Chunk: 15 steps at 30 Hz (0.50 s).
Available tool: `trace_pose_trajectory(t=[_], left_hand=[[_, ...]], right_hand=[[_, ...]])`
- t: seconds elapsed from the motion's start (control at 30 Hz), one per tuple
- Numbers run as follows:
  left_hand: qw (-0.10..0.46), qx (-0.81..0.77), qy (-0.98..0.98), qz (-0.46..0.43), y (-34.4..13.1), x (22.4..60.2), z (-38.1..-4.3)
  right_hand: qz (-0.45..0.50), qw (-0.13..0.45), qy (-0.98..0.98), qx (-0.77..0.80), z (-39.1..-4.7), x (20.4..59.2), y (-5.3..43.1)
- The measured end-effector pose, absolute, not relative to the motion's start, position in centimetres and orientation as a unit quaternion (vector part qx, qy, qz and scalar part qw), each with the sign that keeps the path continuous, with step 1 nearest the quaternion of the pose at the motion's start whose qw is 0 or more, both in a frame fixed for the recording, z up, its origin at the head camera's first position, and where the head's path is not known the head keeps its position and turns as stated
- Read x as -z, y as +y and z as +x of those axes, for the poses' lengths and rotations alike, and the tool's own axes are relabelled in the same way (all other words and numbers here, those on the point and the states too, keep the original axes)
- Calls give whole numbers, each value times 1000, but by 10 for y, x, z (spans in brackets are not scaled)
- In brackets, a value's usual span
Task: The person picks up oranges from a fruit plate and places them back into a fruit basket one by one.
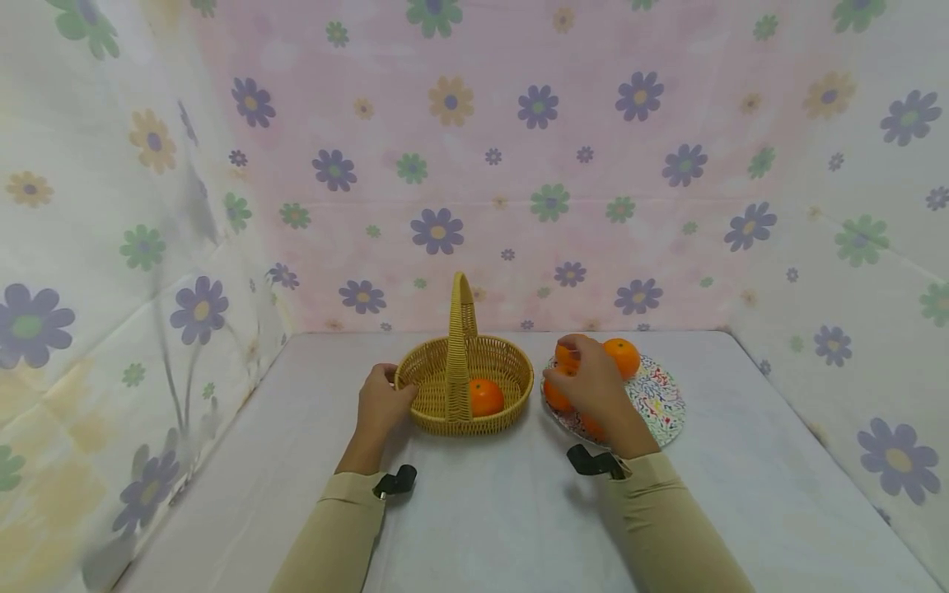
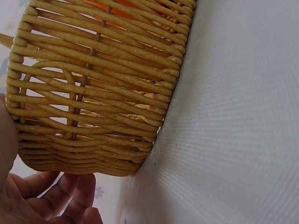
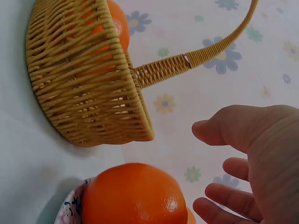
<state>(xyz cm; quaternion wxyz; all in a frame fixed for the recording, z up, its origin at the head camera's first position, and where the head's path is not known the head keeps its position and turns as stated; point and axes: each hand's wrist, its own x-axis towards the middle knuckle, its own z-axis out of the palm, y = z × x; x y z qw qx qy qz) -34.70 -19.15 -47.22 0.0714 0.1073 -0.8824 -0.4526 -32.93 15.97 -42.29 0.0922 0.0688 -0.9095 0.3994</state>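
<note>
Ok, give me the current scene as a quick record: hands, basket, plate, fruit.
Left hand: holds the basket by its left rim
Right hand: over the plate, thumb and fingers apart; no grip visible
Basket: woven, standing on the white table, handle up
Basket contents: one orange fruit visible
Plate: multicoloured pattern, right of the basket
Plate contents: at least four orange fruits, some partly hidden by the right hand
</note>
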Motion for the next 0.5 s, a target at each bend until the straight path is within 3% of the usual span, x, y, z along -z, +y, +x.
trace_pose_trajectory(t=[0.5], left_hand=[[76,452,-883,103,-191,472,-346]], right_hand=[[42,73,-932,-352,-334,430,173]])
